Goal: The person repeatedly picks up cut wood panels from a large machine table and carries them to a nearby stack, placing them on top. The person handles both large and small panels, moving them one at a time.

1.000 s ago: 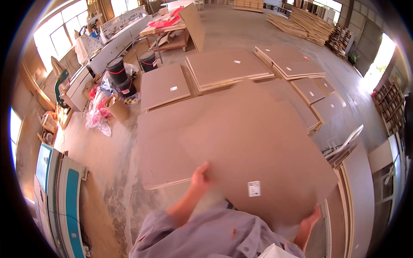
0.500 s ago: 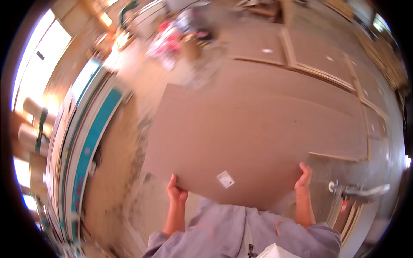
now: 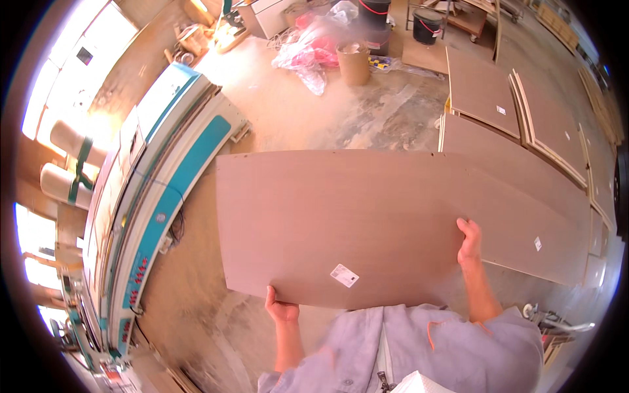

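Observation:
A large brown rectangular panel (image 3: 334, 216) is held out in front of my body, with a small white label (image 3: 344, 276) near its close edge. My left hand (image 3: 282, 308) grips its near left edge, thumb on top and the other fingers hidden underneath. On the right side, my right hand (image 3: 469, 242) is closed on the panel's edge, thumb up. To the right of it lies a stack of similar brown panels (image 3: 524, 203), partly covered by the held one.
A long white and teal machine (image 3: 187, 160) stands along the left. Ahead on the floor are pink and clear plastic sheeting (image 3: 314, 59), a brown drum (image 3: 354, 65) and a black bucket (image 3: 427, 27). More stacked panels (image 3: 485, 98) stand at the far right. A metal handle (image 3: 557, 321) juts out at lower right.
My view has turned left, so the machine shows more fully and the stacks sit farther right. The held panel has come away from over the stack toward the left, still in both hands.

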`<state>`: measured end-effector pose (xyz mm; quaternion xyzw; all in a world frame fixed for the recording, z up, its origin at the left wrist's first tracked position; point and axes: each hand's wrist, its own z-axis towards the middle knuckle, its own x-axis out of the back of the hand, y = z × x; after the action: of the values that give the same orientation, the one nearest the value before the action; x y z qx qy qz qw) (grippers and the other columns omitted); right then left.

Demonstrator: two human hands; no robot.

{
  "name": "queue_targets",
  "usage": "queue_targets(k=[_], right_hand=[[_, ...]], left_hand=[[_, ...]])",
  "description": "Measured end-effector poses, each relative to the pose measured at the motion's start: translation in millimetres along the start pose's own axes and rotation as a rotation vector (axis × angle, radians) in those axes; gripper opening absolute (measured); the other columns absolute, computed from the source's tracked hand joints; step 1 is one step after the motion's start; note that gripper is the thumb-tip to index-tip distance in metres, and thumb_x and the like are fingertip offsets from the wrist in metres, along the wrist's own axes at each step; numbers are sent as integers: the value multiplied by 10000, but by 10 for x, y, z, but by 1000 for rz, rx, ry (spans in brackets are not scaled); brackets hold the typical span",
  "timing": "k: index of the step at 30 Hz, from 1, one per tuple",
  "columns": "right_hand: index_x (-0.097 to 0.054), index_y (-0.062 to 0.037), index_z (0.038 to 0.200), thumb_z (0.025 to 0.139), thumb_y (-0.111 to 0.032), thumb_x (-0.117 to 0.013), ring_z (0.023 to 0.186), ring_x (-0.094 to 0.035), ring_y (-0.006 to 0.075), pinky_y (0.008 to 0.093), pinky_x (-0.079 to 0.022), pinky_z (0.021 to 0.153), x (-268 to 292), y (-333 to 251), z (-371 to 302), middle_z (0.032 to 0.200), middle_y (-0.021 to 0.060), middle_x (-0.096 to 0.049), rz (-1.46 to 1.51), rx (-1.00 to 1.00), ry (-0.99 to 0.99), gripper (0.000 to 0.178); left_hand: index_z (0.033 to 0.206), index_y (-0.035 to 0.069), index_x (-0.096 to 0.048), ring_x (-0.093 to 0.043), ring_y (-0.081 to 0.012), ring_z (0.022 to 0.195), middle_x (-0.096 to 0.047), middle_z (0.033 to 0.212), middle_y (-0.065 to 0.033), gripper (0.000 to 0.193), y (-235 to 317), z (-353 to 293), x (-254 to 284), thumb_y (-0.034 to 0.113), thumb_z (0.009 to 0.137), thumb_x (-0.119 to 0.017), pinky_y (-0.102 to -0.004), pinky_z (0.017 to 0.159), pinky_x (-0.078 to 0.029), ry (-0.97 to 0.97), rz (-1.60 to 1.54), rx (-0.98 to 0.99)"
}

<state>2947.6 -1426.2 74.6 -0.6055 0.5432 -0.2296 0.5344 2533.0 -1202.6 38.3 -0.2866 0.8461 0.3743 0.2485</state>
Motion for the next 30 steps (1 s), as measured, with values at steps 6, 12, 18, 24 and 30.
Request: queue_targets(k=[6, 12, 18, 24, 30], right_hand=[[-584, 6, 911, 820, -165, -608, 756, -543, 112, 257, -437, 677, -991, 158, 906, 831, 21, -586, 47, 33, -46, 196], [-606, 12, 901, 830, -129, -602, 740, -532, 83, 244, -430, 669, -2194, -73, 2113, 829, 6, -600, 176, 48, -192, 157], [-621, 30, 941, 848, -139, -600, 757, -526, 66, 222, -420, 674, -3050, -842, 3213, 856, 10, -615, 109, 181, -268, 195], [-627, 42, 982, 841, -162, -605, 769, -507, 54, 213, -406, 677, -3293, -1129, 4504, 855, 0, -601, 36, 311, -178, 249], [-630, 39, 967, 819, -197, -610, 786, -519, 77, 241, -411, 704, -3420, -1684, 5475, 847, -2, -597, 36, 417, 150, 279]], left_hand=[[1144, 107, -561, -485, -278, 1144, -539, 1222, -56, 356, 529, 1010, -783, 349, 885, -523, -456, 957, -416, -103, -49, -104], [1249, 111, -485, -424, -313, 1184, -456, 1302, -95, 580, 973, 2018, -1948, 492, 815, -535, -482, 998, -354, 29, -124, -145], [1278, 149, -483, -382, -319, 1235, -422, 1356, -81, 674, 850, 3247, -2740, 557, 741, -500, -517, 1024, -303, -24, -102, -180], [1326, 136, -432, -339, -306, 1273, -365, 1400, -75, 681, 391, 4543, -4180, 550, 786, -461, -486, 1053, -275, -27, -77, -11], [1235, 185, -508, -384, -261, 1239, -432, 1348, -39, 642, -227, 5754, -6115, 552, 710, -545, -465, 1028, -314, -198, 69, 163]])
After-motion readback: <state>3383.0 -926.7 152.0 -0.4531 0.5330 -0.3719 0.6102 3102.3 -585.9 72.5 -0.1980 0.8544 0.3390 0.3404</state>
